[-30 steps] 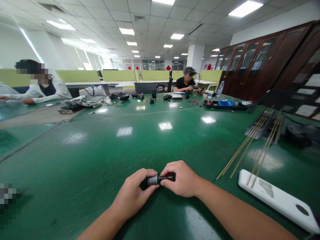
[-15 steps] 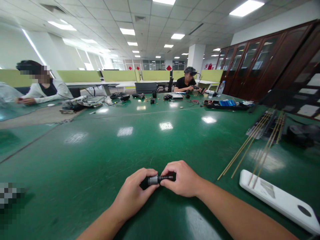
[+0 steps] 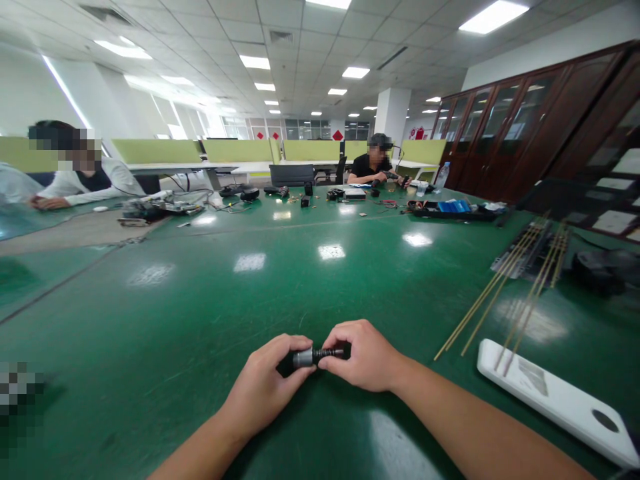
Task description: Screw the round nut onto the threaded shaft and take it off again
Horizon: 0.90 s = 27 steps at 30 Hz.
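Head view, with the clock centred on the small metal part (image 3: 303, 359): it lies crosswise just over the green table (image 3: 280, 300). The left hand (image 3: 265, 373), at nine o'clock, grips its grey barrel; the right hand (image 3: 365, 357), at three, pinches its dark ridged shaft. Thin sticks (image 3: 490, 291) lie near half past two, a white cover (image 3: 560, 403) between three and four, a bottle (image 3: 442, 177) at one.

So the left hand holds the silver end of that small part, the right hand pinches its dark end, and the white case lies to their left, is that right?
Not quite: the head view shows the white case to the right of both hands. The left hand does hold the small part's silver end, and the right hand pinches its dark end.
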Tool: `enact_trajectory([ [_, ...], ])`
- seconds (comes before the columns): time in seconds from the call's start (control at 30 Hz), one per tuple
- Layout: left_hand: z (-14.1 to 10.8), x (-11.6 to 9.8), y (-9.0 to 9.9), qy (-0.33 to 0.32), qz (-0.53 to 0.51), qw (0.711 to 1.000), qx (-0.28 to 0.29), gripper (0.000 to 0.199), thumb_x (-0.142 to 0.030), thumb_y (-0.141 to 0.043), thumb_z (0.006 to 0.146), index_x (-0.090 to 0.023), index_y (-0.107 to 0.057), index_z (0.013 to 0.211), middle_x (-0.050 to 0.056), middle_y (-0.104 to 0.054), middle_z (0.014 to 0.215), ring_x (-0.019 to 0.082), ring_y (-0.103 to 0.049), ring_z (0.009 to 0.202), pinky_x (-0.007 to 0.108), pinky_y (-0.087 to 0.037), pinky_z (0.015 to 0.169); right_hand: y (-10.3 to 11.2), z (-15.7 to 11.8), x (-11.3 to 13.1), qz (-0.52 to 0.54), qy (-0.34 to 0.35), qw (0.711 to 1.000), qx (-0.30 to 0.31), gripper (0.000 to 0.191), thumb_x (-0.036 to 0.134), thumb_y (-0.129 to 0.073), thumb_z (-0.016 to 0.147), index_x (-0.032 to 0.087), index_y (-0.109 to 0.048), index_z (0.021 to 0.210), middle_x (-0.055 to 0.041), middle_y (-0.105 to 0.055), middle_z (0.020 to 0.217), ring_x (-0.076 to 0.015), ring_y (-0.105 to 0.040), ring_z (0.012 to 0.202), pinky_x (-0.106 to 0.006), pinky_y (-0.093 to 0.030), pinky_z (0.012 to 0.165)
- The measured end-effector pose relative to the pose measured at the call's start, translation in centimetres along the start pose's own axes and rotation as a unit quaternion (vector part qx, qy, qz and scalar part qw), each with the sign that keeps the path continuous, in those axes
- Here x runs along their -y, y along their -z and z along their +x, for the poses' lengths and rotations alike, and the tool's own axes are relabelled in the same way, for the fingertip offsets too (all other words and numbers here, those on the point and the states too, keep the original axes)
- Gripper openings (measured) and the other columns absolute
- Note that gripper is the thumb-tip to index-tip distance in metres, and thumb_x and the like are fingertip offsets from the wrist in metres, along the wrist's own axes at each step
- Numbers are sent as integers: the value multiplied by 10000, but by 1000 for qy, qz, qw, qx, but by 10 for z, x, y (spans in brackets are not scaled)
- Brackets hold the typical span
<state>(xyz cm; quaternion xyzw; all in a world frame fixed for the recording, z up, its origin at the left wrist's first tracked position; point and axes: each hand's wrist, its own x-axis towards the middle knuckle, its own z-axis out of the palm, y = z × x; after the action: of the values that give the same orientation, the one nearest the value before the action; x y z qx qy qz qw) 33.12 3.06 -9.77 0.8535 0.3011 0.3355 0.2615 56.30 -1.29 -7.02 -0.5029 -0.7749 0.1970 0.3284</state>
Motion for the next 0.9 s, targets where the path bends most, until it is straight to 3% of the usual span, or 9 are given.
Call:
enact_trajectory([
  [0.9, 2, 7, 4, 2, 19, 1000, -12, 301, -265, -700, 881, -321, -596, 1157, -15, -660, 1151, 173, -622, 1085, 334, -496, 973, 1, 2, -3, 19, -26, 999, -4, 115, 314, -710, 808, 202, -721, 830, 2, -664, 727, -126, -574, 649, -241, -403, 610],
])
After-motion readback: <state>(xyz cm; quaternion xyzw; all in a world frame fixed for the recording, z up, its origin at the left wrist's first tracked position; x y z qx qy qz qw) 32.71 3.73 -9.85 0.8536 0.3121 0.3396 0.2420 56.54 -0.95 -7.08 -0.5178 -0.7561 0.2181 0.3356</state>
